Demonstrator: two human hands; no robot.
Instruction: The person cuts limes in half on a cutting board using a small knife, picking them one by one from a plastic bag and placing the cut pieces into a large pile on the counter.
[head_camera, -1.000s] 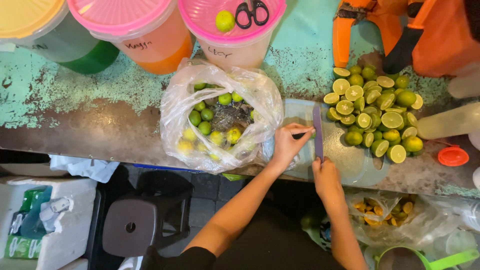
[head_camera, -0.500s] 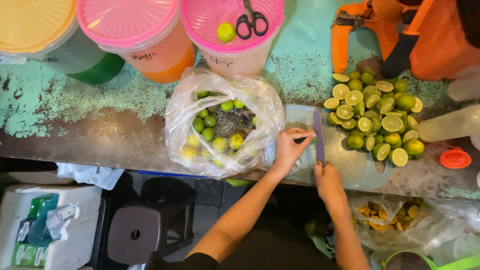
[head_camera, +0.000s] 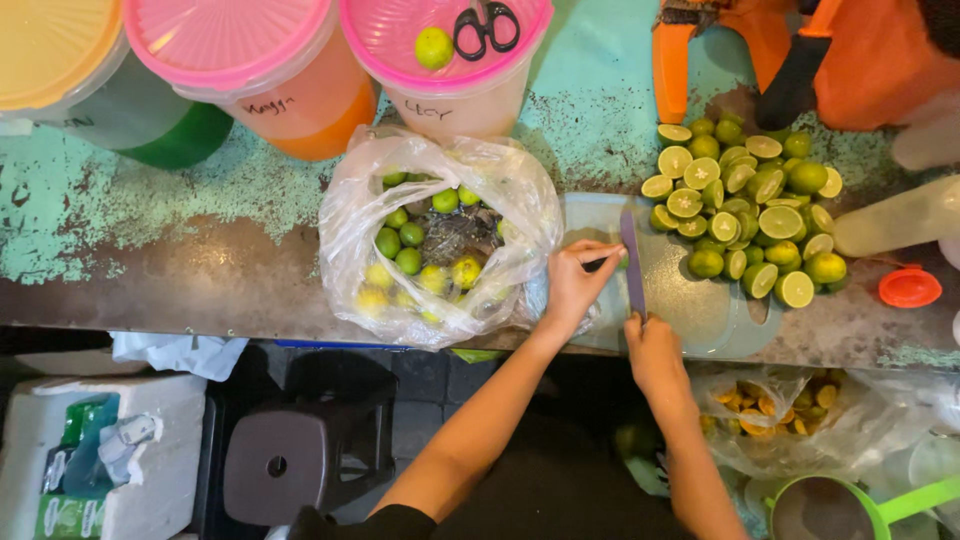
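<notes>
Green lime (head_camera: 612, 262) sits pinched in my left hand (head_camera: 572, 285) on the board (head_camera: 690, 300) at the worktop's near edge; my right hand (head_camera: 652, 352), clamped on the knife (head_camera: 632, 258), has barely shifted, blade poised.

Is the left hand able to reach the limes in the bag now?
Probably yes. The left hand rests beside the bag, whose mouth lies open over the limes, and nothing stands between them.
</notes>
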